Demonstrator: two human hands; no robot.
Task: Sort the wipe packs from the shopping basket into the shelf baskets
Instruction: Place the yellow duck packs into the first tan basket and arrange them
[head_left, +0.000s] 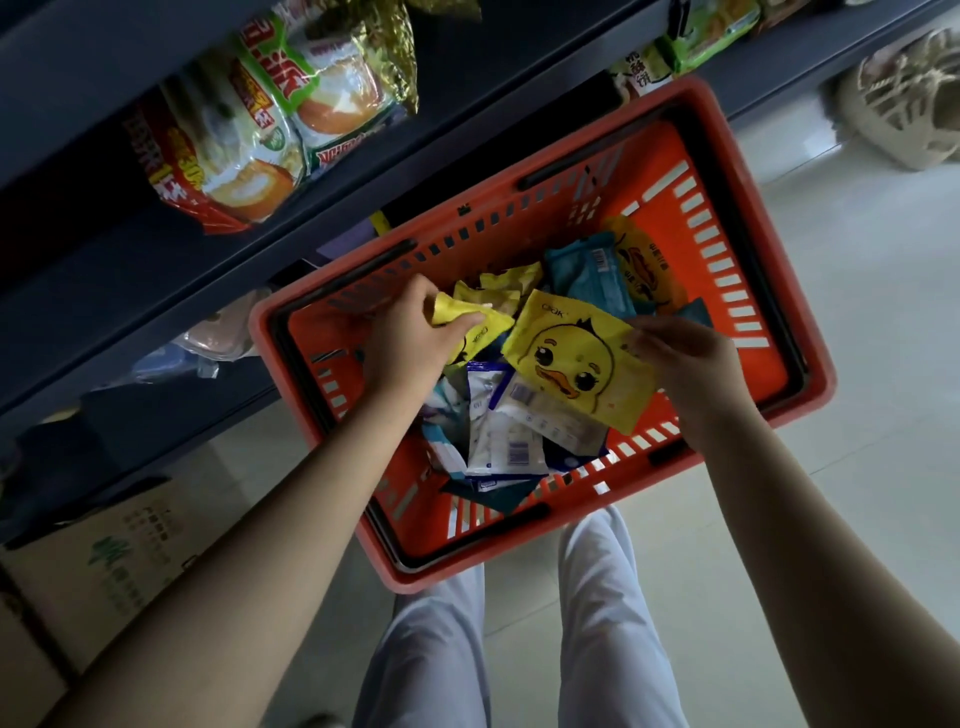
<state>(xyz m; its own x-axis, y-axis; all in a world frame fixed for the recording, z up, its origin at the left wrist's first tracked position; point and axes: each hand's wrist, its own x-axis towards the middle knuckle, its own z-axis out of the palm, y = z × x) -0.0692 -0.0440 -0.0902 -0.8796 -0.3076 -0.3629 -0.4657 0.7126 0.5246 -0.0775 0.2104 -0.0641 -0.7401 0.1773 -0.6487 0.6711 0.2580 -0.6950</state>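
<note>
An orange shopping basket (737, 171) stands on the floor below me, holding several wipe packs in yellow, white and teal. My right hand (685, 358) pinches the right edge of a yellow duck-face wipe pack (566, 364), lifted above the pile. My left hand (405, 332) is closed around a smaller yellow wipe pack (467, 317) near the basket's left side. White packs (498, 431) lie under both hands. More yellow and teal packs (587, 270) sit at the far end.
A dark shelf unit (104, 291) runs along the left, with snack bags (270, 119) on its upper level. A cardboard box (104, 561) stands at lower left. A beige woven basket (904, 104) sits on the tiled floor at top right. My legs are beneath the basket.
</note>
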